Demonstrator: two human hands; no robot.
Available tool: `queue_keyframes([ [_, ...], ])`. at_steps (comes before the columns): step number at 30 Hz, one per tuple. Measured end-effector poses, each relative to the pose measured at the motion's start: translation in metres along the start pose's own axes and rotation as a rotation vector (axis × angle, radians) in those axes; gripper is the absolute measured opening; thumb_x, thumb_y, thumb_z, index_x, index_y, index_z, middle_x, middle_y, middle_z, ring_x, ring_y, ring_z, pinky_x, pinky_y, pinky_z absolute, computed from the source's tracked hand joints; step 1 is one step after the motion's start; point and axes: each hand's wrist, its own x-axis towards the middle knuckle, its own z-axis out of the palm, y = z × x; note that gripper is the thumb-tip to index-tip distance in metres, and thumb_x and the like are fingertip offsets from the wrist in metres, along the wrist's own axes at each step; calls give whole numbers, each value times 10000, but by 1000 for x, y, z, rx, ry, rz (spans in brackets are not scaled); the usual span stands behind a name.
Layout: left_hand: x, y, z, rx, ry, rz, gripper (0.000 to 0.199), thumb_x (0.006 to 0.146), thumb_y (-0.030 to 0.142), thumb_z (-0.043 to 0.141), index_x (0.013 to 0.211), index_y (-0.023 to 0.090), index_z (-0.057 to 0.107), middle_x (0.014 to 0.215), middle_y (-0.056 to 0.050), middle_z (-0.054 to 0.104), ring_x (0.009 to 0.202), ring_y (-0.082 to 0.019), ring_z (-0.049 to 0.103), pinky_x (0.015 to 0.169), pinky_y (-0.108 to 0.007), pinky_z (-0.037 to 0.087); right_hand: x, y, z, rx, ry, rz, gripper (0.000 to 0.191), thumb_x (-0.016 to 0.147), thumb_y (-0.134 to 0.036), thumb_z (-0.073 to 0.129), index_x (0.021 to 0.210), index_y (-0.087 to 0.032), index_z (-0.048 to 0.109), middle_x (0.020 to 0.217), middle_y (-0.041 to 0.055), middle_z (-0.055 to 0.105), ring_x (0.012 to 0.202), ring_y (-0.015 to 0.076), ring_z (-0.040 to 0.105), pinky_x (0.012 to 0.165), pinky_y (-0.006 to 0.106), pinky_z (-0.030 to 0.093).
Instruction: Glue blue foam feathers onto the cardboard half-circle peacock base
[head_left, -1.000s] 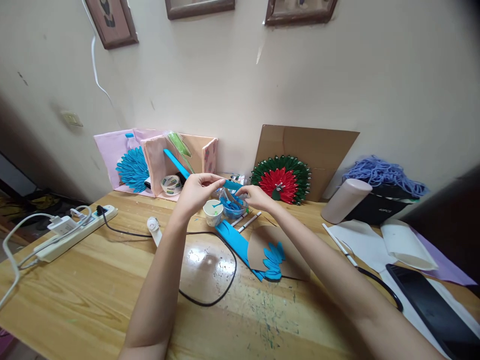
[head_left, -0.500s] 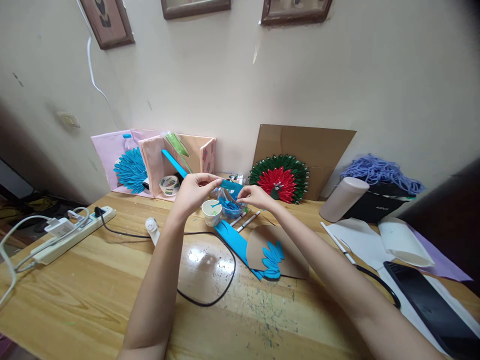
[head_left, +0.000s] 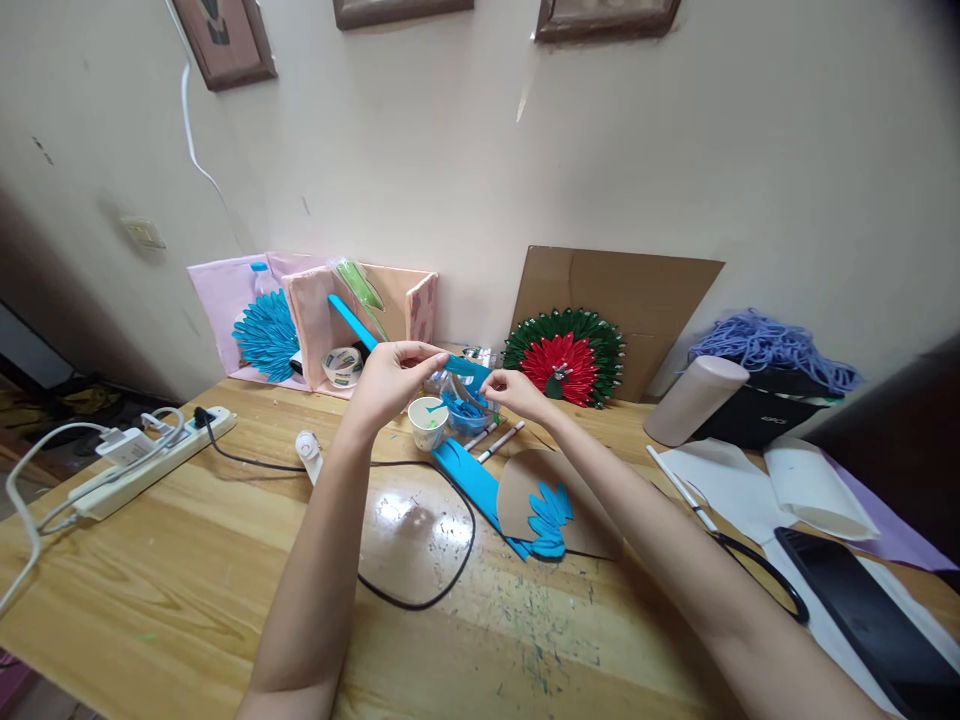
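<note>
My left hand (head_left: 401, 382) pinches a long bright blue strip (head_left: 466, 369), apparently crepe paper, whose loose end rises to the upper left behind that hand. Close by on the right, my right hand (head_left: 517, 393) is closed at the strip's other end. A grey pointed tool, which looks like small scissors (head_left: 456, 386), extends from its fingers under the strip; the handles are hidden. Below stand a clear bowl (head_left: 466, 424) of blue scraps and a white paper cup (head_left: 428, 428). A round cardboard piece (head_left: 517, 500) bears several blue petals (head_left: 550, 520), with another blue strip (head_left: 469, 482) partly under it.
Pens (head_left: 501, 441) lie beside the bowl. A black cable (head_left: 420, 606) loops across the wooden table from a power strip (head_left: 150, 462). Behind stand a red-green petal flower (head_left: 562, 358) and a tape roll (head_left: 343, 367). A phone (head_left: 862, 610) and a tumbler (head_left: 696, 400) are at right.
The view has shifted slightly, so everything appears a little to the right. Both hands keep nearly the same pose at the blue strip.
</note>
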Motion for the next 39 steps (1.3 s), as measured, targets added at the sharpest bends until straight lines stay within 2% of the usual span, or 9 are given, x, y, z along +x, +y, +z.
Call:
queue_keyframes([
  [8,0,-2,0,6,4,10,355,710,446,613,818,127,725,766,-79,709,710,-189,598,583,-241,422,-2,-2,-2,39,21,-11,80,645,-122,577,699,-142,633,755,49,688,720,162,635,654,243,483],
  [12,0,-2,-1,37,11,-5,354,722,437,596,827,124,723,745,-82,702,676,-186,591,539,-241,409,-4,-3,-4,54,9,-19,145,628,-230,677,736,-137,649,774,62,694,729,177,637,644,253,486],
  [16,0,-2,-1,24,17,-16,338,711,430,604,823,134,724,706,-78,693,640,-188,591,498,-242,400,-3,-2,-3,65,13,-19,169,656,-305,675,676,-138,655,705,54,689,662,170,629,605,259,481],
  [23,0,-4,-2,8,27,-8,338,709,434,607,813,134,722,672,-70,685,589,-171,579,484,-241,393,-1,0,0,101,1,-44,160,679,-218,657,820,-147,685,796,56,709,729,171,653,664,263,506],
  [34,0,-5,-5,4,37,10,340,725,424,589,839,135,727,687,-63,685,577,-146,552,507,-241,395,-1,-2,2,103,24,-45,98,692,-224,624,700,-140,673,737,60,711,690,177,651,628,256,505],
  [39,1,-8,-6,-25,35,41,347,724,427,596,843,129,728,735,-74,699,660,-165,585,583,-251,430,-2,-1,4,132,43,-35,45,634,-176,641,650,-134,642,680,63,709,647,186,659,556,242,499],
])
